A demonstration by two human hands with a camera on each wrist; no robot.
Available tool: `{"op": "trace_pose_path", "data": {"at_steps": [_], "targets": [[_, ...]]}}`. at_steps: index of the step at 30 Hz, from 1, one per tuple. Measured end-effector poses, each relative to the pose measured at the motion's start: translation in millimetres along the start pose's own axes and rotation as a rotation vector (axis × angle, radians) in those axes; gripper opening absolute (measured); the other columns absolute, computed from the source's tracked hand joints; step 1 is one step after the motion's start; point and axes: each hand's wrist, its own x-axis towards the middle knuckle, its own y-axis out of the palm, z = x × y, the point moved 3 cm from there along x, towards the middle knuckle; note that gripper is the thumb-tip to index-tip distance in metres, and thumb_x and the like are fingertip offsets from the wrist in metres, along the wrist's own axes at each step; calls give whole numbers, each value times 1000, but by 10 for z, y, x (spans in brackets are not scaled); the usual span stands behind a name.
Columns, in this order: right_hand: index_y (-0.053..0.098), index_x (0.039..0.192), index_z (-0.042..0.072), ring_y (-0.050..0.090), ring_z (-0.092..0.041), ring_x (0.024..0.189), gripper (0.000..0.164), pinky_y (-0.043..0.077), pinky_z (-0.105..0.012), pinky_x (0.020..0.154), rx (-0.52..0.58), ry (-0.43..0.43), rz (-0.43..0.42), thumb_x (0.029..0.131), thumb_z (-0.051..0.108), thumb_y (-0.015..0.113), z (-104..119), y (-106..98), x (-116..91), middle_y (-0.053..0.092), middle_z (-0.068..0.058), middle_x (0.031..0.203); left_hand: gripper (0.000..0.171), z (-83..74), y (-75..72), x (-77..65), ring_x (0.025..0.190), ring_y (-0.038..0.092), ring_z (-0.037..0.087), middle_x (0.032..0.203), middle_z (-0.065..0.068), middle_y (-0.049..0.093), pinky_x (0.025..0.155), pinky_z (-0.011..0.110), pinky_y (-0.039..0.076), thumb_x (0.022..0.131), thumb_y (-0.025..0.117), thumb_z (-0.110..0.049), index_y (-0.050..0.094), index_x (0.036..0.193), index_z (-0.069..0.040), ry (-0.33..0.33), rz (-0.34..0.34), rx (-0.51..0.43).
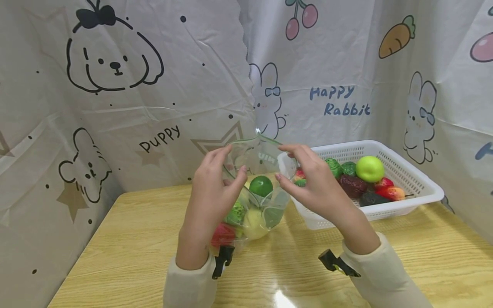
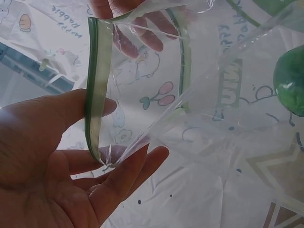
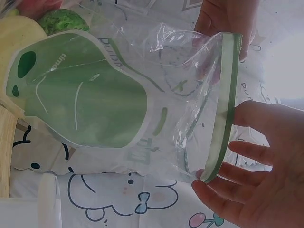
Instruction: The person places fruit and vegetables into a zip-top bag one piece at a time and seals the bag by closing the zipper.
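Note:
A clear zip bag [image 1: 257, 149] with a green zip edge stands upright, its mouth spread between both hands. My left hand [image 1: 213, 179] grips the left side of the rim, thumb inside and fingers outside. On the opposite side, my right hand [image 1: 313, 177] pinches the rim between thumb and fingers. Through the film show a round green fruit [image 1: 261, 186], a pale yellow fruit [image 1: 255, 223], a bumpy green vegetable [image 1: 235, 212] and a red piece [image 1: 222, 235] at the lower left. A green print [image 3: 109, 99] covers part of the bag in the right wrist view.
A white perforated basket [image 1: 421, 188] sits on the wooden table [image 1: 142, 239] at right, behind my right forearm. It holds several pieces, among them a green apple [image 1: 369, 169] and a dark red one [image 1: 352, 185]. A printed cloth [image 1: 192, 85] hangs behind the table.

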Motion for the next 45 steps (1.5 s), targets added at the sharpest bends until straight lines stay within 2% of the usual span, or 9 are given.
{"op": "trace_pose_path", "data": {"at_steps": [8, 18, 21, 27, 38, 42, 45], "targets": [[51, 127, 8, 51, -23, 117, 47, 50, -48, 96, -4, -12, 14, 85, 24, 66, 10, 1, -4, 56, -12, 127, 53, -4, -6, -4, 58, 61, 11, 131, 17, 52, 54, 26, 59, 85, 63, -22, 48, 133, -5, 1, 5, 0], [54, 123, 7, 52, -23, 116, 44, 49, -47, 98, -39, -15, 4, 85, 23, 66, 12, -62, 5, 58, -12, 123, 53, 2, -14, -8, 58, 61, 11, 131, 17, 52, 54, 25, 59, 86, 63, -23, 48, 133, -5, 4, 4, -8], [54, 123, 7, 52, -24, 116, 43, 50, -49, 96, -38, 16, 4, 85, 23, 65, -11, -127, -1, 57, -12, 124, 53, 5, -15, -8, 58, 61, 10, 131, 17, 52, 54, 25, 58, 86, 62, -23, 48, 133, -5, 5, 4, -9], [53, 125, 7, 51, -27, 115, 43, 55, -52, 85, -67, 102, 2, 86, 21, 64, -137, -342, -21, 54, -14, 127, 53, 2, -16, -9, 58, 61, 10, 131, 16, 51, 54, 25, 58, 86, 63, -23, 48, 134, -5, -1, 10, -8], [52, 124, 2, 48, -37, 111, 41, 50, -60, 84, -142, 209, 24, 88, 21, 60, -430, -655, -101, 51, -23, 126, 52, 13, -8, -15, 58, 60, 10, 132, 15, 51, 55, 24, 58, 87, 62, -24, 48, 134, -7, -11, 23, 1], [52, 123, 2, 47, -40, 112, 43, 46, -65, 87, -188, 268, 77, 89, 27, 59, -558, -716, -153, 50, -25, 126, 52, 15, -8, -16, 59, 61, 10, 130, 15, 52, 56, 24, 59, 86, 62, -24, 48, 133, -6, -8, 20, 2], [50, 123, 0, 44, -43, 114, 48, 42, -67, 92, -226, 320, 166, 91, 35, 56, -671, -744, -204, 50, -28, 126, 52, 13, -10, -16, 59, 60, 10, 129, 15, 52, 56, 24, 58, 86, 62, -24, 48, 133, -6, -3, 18, 3]]}}
